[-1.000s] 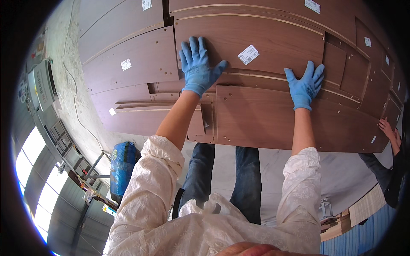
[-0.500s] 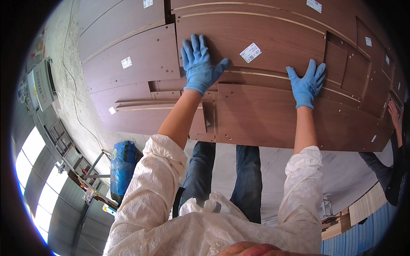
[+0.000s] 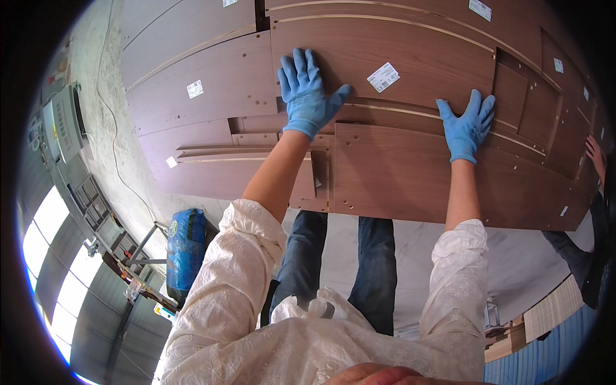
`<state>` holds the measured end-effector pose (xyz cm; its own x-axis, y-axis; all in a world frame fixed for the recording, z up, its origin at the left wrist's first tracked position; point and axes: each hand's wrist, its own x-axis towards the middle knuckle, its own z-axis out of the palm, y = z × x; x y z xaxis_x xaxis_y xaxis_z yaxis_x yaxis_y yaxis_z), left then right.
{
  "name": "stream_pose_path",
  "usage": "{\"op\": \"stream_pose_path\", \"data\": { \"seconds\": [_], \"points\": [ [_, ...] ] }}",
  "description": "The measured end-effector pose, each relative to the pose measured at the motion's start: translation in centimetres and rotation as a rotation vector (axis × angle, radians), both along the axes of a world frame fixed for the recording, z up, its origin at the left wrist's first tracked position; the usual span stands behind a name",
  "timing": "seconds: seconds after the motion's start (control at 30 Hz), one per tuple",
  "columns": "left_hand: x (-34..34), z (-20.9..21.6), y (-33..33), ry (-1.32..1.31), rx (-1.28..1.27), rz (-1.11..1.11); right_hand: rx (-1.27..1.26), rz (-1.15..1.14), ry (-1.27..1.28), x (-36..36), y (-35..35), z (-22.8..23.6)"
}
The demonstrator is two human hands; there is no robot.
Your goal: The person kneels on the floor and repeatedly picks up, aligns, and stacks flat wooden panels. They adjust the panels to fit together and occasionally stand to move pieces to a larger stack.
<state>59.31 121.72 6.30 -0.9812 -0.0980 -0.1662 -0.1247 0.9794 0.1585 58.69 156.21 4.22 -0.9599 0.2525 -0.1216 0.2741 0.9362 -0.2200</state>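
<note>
My left hand, in a blue knit glove, lies with fingers spread on the left end of a reddish-brown wooden panel. At the same panel's right front corner rests my right hand, gloved alike, its fingers also apart. Between the two hands a white label sticks to the panel's face. In front of it is a long brown panel with small drilled holes. Left of my left hand lies another holed panel, also labelled.
More brown panels are stacked across the far and right sides. Two narrow strips lie at the front left. Another person's hand is at the right edge. A blue wrapped bundle stands on the floor at left; a cable runs nearby.
The whole view has shifted slightly, so panels and hands appear a little farther right. Both hands keep their places on the panel.
</note>
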Motion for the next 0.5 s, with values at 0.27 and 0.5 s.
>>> {"op": "stream_pose_path", "data": {
  "seconds": [0.27,0.5],
  "points": [
    [0.1,-0.1,-0.2,0.009,0.049,0.012,0.014,0.0,0.021,0.1,0.1,-0.3],
    [4.5,0.6,-7.4,0.443,0.33,0.177,0.083,0.088,0.138,2.0,-2.6,1.6]
  ]
}}
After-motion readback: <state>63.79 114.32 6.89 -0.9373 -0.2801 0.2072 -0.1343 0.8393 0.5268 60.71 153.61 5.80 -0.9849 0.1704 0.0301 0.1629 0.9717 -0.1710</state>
